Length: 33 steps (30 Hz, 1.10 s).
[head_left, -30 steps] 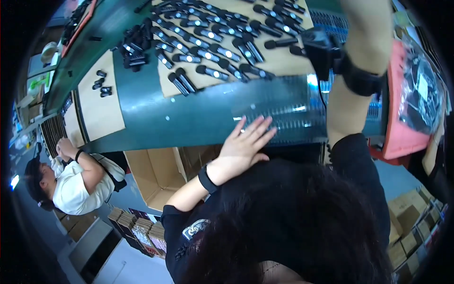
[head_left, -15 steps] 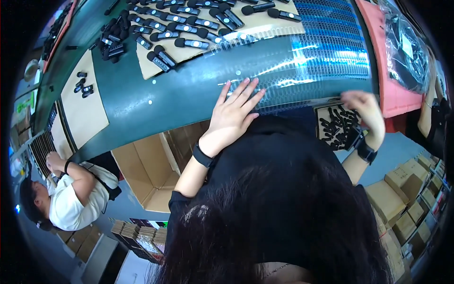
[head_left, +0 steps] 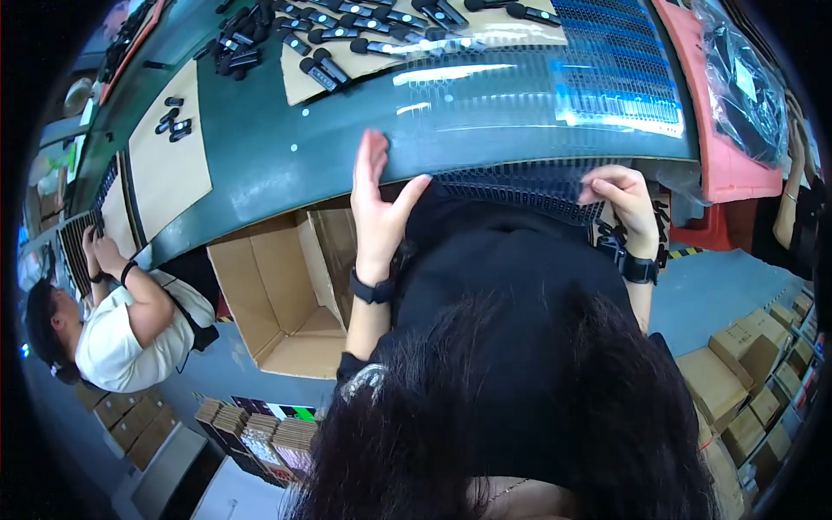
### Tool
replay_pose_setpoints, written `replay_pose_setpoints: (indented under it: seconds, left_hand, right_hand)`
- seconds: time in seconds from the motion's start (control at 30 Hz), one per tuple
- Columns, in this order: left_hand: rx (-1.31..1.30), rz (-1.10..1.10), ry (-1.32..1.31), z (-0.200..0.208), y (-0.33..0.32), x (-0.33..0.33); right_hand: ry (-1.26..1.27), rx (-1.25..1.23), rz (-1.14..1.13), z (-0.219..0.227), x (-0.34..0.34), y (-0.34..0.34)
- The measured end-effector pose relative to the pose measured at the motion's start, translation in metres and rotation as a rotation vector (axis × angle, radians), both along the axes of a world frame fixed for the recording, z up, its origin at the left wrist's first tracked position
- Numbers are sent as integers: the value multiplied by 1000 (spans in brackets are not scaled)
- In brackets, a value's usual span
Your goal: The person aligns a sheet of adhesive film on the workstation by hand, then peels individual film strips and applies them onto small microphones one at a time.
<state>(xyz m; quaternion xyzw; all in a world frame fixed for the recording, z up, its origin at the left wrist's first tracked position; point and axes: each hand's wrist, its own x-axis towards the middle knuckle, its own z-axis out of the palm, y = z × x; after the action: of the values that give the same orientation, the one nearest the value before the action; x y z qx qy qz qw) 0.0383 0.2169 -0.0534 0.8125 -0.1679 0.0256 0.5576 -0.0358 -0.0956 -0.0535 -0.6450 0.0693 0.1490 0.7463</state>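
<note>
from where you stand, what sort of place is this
Likely an assembly or packing workshop: many small black microphones laid out on a long green workbench, with cardboard boxes over at the right.

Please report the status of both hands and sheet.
Right fingers pinching clear patterned sheet. Left hand open, near its other end. Open cardboard box at person's left.

Blk short-slv top (head_left: 520,295) on this worker, w/ a pale print (head_left: 366,381) near the L slv; too small to read from where I'm standing. Long dk hair (head_left: 399,433) hangs loose over the front, approx chest length. Thin necklace (head_left: 507,492) at the neckline. Blk wristband (head_left: 371,289) on L wrist; R has a blk strap (head_left: 640,270) plus a blocky blk unit (head_left: 610,247). L hand (head_left: 378,217) & R hand (head_left: 628,201) both bare.
</note>
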Motion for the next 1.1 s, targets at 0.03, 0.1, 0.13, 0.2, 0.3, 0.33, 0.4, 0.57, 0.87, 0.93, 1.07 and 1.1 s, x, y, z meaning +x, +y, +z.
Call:
replay_pose_setpoints:
  seconds: [0.03,0.1,0.13,0.2,0.3,0.33,0.4,0.57,0.87,0.93,1.07,1.1]
  left_hand:
    - [-239,18,204,-3,9,-10]
    - [-484,39,395,-2,16,-16]
    - [-456,-42,493,0,15,-16]
    - [-391,-205,674,8,14,-13]
    - [-322,-237,483,22,20,-13]
    - [-288,-257,396,26,20,-12]
    - [-223,-273,155,43,24,-3]
    - [23,-166,-463,60,27,21]
    - [99,-42,-309,-20,19,21]
    - [103,-61,-298,-18,19,24]
    - [30,-61,-184,-13,14,29]
    - [-12,-58,-140,-13,13,30]
  right_hand:
    - [-37,78,5,2,1,3]
    - [-99,237,12,5,3,7]
    - [-106,237,24,6,4,9]
    - [-114,215,13,10,8,17]
    - [-266,92,137,25,18,25]
    - [-387,-26,246,31,21,25]
    - [-532,-159,357,48,23,26]
    - [-881,-852,-86,74,29,33]
    - [-613,-729,52,-7,48,21]
    - [-588,-709,61,-6,58,24]
    - [-527,-665,41,-1,68,29]
    - [-516,-650,15,0,70,31]
